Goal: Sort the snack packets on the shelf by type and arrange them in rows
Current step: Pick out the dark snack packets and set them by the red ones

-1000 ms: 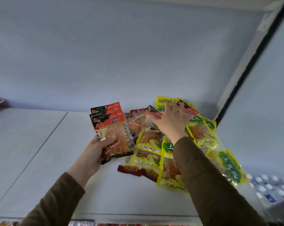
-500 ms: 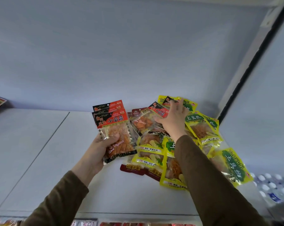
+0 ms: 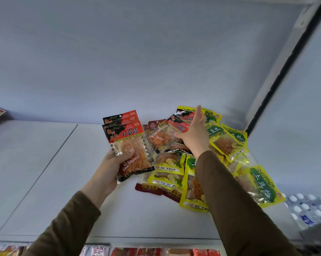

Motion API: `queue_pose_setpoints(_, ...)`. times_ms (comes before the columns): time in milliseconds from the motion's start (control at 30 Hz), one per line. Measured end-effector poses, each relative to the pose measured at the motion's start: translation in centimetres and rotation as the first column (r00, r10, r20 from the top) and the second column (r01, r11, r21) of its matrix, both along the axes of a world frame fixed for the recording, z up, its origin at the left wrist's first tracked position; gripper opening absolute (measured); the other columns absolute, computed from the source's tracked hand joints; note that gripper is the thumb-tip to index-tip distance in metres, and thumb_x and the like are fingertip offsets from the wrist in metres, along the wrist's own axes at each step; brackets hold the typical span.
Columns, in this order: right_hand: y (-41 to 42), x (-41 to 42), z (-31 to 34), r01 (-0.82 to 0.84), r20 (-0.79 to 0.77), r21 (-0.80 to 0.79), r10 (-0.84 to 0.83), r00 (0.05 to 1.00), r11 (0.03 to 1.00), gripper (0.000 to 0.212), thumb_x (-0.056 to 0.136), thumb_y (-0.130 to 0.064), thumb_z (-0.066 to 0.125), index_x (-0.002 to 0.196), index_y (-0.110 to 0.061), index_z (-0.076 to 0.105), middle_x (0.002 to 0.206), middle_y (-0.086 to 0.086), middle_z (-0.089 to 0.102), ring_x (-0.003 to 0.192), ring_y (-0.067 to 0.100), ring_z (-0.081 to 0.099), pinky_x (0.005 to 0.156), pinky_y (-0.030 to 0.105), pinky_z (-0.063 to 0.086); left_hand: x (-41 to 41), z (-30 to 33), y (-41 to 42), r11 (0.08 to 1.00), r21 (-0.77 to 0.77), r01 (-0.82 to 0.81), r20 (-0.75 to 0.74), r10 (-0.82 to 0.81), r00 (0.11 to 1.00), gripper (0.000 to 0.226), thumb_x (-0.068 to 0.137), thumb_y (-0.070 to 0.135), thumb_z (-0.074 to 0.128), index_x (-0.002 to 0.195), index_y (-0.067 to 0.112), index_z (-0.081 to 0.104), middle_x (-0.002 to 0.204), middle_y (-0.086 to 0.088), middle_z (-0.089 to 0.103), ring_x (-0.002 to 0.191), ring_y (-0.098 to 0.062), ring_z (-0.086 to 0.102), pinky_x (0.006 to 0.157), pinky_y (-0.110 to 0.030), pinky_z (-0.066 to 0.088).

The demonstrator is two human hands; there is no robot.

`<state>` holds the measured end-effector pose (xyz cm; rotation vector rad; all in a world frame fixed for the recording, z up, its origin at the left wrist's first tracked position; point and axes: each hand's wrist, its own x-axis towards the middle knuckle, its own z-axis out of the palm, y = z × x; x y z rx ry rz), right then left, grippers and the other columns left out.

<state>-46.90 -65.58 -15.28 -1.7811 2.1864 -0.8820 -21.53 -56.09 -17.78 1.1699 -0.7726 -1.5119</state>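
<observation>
Sorting red ones first: left hand (image 3: 117,163) grips a fanned stack of red packets (image 3: 127,143) above the shelf (image 3: 45,172), right hand (image 3: 193,137) reaches flat-fingered over the mixed pile (image 3: 183,163). I'd pinch the next red packet (image 3: 178,126) by its top edge so yellow ones don't drag along.

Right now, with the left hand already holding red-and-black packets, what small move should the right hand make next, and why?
Probably close the right hand on the red-and-black packet lying on the mixed pile under its straight fingers and carry it to the stack the left hand grips. The print matches, while yellow packets lie alongside unsorted.
</observation>
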Motion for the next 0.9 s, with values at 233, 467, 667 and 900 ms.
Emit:
queue_pose_setpoints(233,-1.1,0.0,1.4,-0.049,0.569,-0.127,0.113,0.815,0.991,0.126,0.081,0.012,0.072,0.160,-0.040,-0.011,0.169,0.003,0.015,0.095,0.002,0.063,0.052,0.015,0.055,0.2,0.0,0.0,1.000,0.013,-0.006,0.001,0.006,1.000,0.040,0.085,0.023,0.077,0.123,0.020,0.065,0.110,-0.004,0.079,0.093,-0.021,0.078,0.063,-0.028,0.060)
queue_pose_setpoints(467,-4.0,-1.5,4.3,0.036,0.810,-0.208,0.152,0.566,0.977,0.097,0.079,0.012,0.073,0.158,-0.015,0.026,0.139,-0.001,0.051,0.102,0.002,0.065,0.088,0.023,0.055,0.9,-0.3,-0.4,1.000,0.029,-0.009,-0.032,0.010,0.999,0.045,0.083,0.022,0.078,0.125,0.018,0.064,0.112,-0.006,0.079,0.094,-0.023,0.078,0.063,-0.030,0.061)
queue_pose_setpoints(667,-4.2,-2.1,7.2,-0.034,0.968,-0.179,0.182,0.175,0.983,0.057,0.081,0.013,0.070,0.132,-0.009,0.055,0.108,0.007,0.074,0.081,0.014,0.074,0.059,0.021,0.055,1.2,-0.5,-0.9,0.998,0.065,-0.016,-0.083,0.021,0.996,0.050,0.080,0.023,0.079,0.127,0.014,0.063,0.112,-0.009,0.078,0.093,-0.024,0.078,0.063,-0.029,0.062)
queue_pose_setpoints(900,-0.8,0.7,7.0,-0.431,0.996,-0.092,0.084,-0.037,0.898,0.035,0.078,-0.007,0.070,0.112,-0.004,0.060,0.088,0.008,0.076,0.077,0.017,0.069,0.075,0.032,0.053,1.1,0.1,-1.4,0.992,0.112,0.054,-0.112,-0.041,0.993,0.041,0.100,0.037,0.060,0.133,0.013,0.060,0.119,-0.013,0.076,0.105,-0.028,0.075,0.091,-0.042,0.058)
